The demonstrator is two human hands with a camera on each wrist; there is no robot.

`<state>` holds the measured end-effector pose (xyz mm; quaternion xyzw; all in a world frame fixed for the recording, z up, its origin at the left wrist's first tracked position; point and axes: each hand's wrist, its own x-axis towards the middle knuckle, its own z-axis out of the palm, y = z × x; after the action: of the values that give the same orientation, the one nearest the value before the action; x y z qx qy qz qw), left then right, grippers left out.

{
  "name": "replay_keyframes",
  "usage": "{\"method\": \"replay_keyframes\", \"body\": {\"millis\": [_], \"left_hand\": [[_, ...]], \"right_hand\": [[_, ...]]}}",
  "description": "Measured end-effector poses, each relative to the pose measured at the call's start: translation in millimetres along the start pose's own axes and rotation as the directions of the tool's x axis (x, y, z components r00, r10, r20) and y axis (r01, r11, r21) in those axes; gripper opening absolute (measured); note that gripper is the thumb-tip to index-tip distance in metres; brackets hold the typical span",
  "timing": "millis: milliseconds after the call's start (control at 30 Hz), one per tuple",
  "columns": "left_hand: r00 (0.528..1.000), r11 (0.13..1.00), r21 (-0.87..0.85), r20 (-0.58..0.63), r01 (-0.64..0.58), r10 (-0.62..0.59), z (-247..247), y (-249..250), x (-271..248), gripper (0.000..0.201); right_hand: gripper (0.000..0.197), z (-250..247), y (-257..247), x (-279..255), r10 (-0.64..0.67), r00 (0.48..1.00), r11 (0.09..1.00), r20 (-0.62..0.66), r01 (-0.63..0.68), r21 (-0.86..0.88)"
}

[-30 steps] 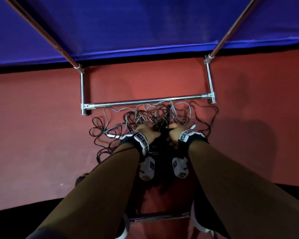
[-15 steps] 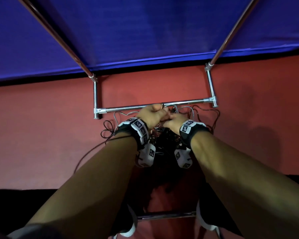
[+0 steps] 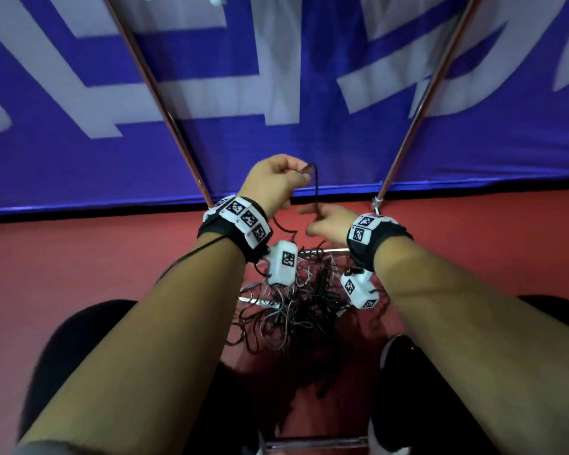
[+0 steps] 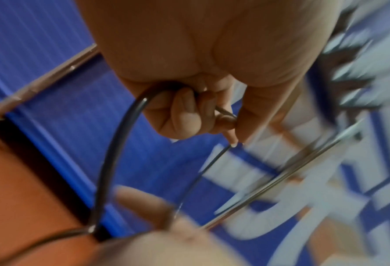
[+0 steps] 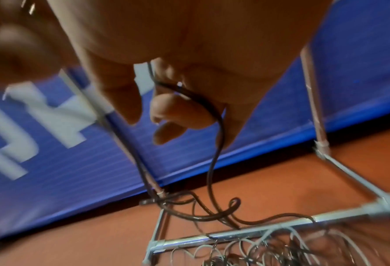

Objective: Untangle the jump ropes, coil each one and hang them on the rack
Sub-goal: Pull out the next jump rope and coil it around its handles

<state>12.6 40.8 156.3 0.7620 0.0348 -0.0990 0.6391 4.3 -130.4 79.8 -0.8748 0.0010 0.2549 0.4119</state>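
Left hand (image 3: 273,182) pinched black rope (image 3: 315,185) up high; right hand (image 3: 329,221) curled round same strand just below. Tangle (image 3: 296,303) lay on floor by rack (image 5: 235,234). Best approach, likely: feed slowly, keep strand taut, shake snagged loops free, avoid yanking.

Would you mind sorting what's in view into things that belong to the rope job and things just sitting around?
Job:
black rope, pinched by left hand and right hand
tangled rope pile
metal rack

Lying about:
blue banner
red floor
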Motion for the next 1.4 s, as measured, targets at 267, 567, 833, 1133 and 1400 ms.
{"method": "replay_keyframes", "body": {"millis": [267, 567, 833, 1133, 1400], "left_hand": [[0.990, 0.959, -0.246, -0.016, -0.139, 0.139, 1, 103, -42, 0.007], [0.986, 0.906, -0.400, 0.142, 0.135, -0.084, -14, 84, -77, 0.063], [0.941, 0.953, 0.099, 0.215, -0.287, 0.261, 19, 90, -102, 0.020], [0.980, 0.929, -0.321, 0.024, -0.181, 0.200, -4, 195, -103, 0.011], [0.982, 0.848, -0.502, -0.011, -0.167, 0.187, -21, 234, -91, 0.015]], "right_hand": [[0.022, -20, -76, -78, -0.120, 0.993, 0.990, 0.017, 0.118, 0.077], [0.044, -94, -159, -131, -0.209, 0.919, 0.835, -0.335, 0.346, 0.428], [0.045, -150, -199, -167, -0.096, 0.903, 0.672, -0.418, 0.368, 0.642], [0.083, -141, -167, -175, -0.125, 0.971, 0.885, -0.205, 0.202, 0.419], [0.044, -101, -160, -187, -0.242, 0.969, 0.947, -0.046, 0.246, 0.206]]}}
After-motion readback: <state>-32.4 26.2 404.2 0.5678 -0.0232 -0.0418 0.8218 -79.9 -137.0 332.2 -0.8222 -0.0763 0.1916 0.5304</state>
